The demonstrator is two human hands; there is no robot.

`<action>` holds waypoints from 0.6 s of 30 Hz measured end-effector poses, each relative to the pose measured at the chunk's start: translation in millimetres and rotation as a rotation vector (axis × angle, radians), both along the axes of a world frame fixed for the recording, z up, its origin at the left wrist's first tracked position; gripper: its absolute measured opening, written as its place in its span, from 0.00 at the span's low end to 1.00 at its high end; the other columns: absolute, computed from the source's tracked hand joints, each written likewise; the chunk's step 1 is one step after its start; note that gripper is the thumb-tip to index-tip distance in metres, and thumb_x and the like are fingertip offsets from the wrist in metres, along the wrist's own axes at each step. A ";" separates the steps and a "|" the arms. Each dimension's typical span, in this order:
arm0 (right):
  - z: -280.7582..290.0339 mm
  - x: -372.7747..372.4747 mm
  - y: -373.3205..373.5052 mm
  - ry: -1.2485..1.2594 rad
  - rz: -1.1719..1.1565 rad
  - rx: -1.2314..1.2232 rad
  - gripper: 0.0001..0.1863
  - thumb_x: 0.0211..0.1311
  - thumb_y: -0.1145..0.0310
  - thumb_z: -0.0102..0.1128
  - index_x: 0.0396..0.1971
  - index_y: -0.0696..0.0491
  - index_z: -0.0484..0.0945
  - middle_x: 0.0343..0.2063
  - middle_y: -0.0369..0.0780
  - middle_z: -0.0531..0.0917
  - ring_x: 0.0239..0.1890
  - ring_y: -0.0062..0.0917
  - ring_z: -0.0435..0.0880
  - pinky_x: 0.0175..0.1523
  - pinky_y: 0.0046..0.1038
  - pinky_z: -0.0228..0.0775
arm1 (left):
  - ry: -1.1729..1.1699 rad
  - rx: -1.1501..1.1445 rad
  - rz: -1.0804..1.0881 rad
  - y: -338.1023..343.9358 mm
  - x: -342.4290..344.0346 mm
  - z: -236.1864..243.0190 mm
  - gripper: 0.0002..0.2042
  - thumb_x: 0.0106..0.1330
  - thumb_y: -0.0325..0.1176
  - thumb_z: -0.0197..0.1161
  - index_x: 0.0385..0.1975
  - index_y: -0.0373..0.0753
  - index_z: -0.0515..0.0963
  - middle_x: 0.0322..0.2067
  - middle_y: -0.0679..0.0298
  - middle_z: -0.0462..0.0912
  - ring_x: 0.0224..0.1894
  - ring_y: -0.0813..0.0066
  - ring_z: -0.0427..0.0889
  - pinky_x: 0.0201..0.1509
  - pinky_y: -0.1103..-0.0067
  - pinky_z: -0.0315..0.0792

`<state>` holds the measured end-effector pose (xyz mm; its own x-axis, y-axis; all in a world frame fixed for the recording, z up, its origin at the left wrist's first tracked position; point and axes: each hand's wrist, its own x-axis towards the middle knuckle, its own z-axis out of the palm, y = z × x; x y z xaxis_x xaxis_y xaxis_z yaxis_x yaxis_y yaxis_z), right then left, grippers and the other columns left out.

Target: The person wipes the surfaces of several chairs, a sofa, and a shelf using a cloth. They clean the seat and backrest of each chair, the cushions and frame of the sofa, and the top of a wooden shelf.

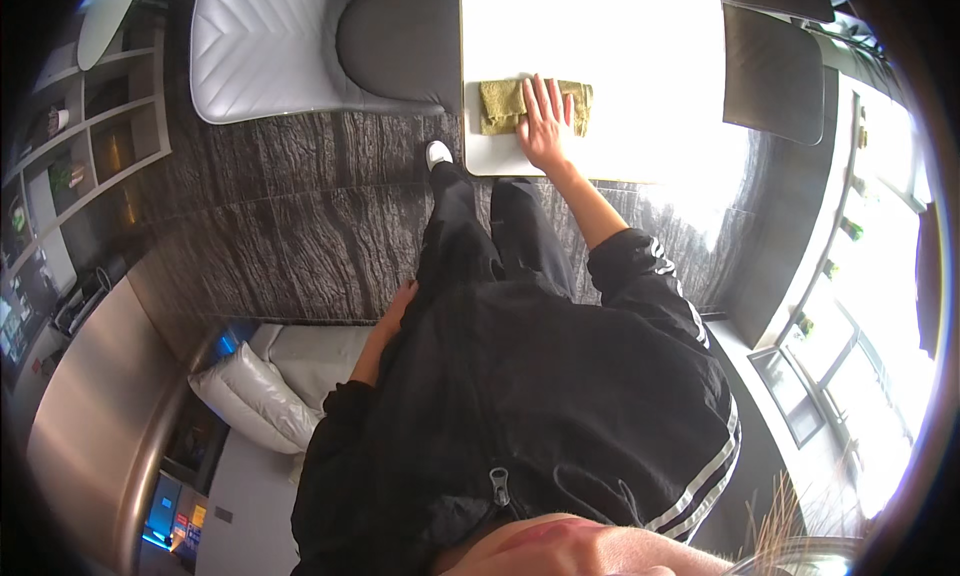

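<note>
My right hand [547, 131] lies flat on a folded olive-green cloth [503, 106], fingers stretched out and spread, the thumb out to the side. The cloth rests near the close left corner of a white table [600, 36], whose top is washed out by bright light. At my left side, my left hand [403, 304] hangs down beside my thigh, off the table. Its fingers are mostly hidden against the dark trousers, so whether it is closed does not show.
A grey padded chair [260, 46] with a dark seat stands at the table's left edge. Dark chairs [770, 76] line the right edge. Behind me on the left is a light sofa with a shiny cushion [255, 396]. Shelves [110, 141] fill the far left; windows [860, 356] are on the right.
</note>
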<state>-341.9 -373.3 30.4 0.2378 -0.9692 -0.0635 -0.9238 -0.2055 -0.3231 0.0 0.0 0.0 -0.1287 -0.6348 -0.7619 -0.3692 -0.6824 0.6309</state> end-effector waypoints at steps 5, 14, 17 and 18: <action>-2.4 32.1 -38.5 -0.028 -0.049 -0.058 0.39 0.63 0.58 0.51 0.75 0.44 0.55 0.76 0.40 0.53 0.78 0.41 0.45 0.76 0.59 0.30 | -0.110 0.000 -0.087 11.3 24.8 -19.3 0.21 0.68 0.37 0.57 0.56 0.29 0.70 0.50 0.41 0.74 0.53 0.40 0.74 0.59 0.62 0.70; 2.0 45.5 50.1 0.056 0.170 -0.067 0.39 0.54 0.52 0.67 0.67 0.46 0.69 0.58 0.40 0.73 0.63 0.37 0.68 0.68 0.52 0.53 | -0.232 -0.043 -0.119 -9.7 58.0 54.6 0.24 0.65 0.29 0.59 0.62 0.31 0.68 0.56 0.46 0.72 0.57 0.47 0.74 0.62 0.66 0.69; 17.6 96.8 56.5 -0.046 0.193 0.094 0.35 0.51 0.59 0.68 0.64 0.44 0.71 0.53 0.39 0.76 0.57 0.35 0.73 0.63 0.46 0.59 | -0.028 -0.084 0.146 26.1 105.1 28.8 0.23 0.66 0.27 0.59 0.62 0.34 0.69 0.55 0.49 0.73 0.54 0.53 0.77 0.59 0.71 0.71; 19.7 99.2 56.8 -0.168 0.165 0.086 0.34 0.53 0.61 0.67 0.63 0.46 0.71 0.52 0.40 0.77 0.55 0.36 0.74 0.62 0.45 0.60 | -0.032 -0.068 0.137 20.1 100.3 32.2 0.23 0.66 0.27 0.58 0.62 0.35 0.70 0.55 0.50 0.74 0.53 0.55 0.77 0.59 0.72 0.71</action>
<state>-242.8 -316.4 50.1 0.4068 -0.9090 -0.0904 -0.8119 -0.3145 -0.4918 100.3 20.1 32.2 -0.0139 -0.6950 -0.7189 -0.2960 -0.6839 0.6669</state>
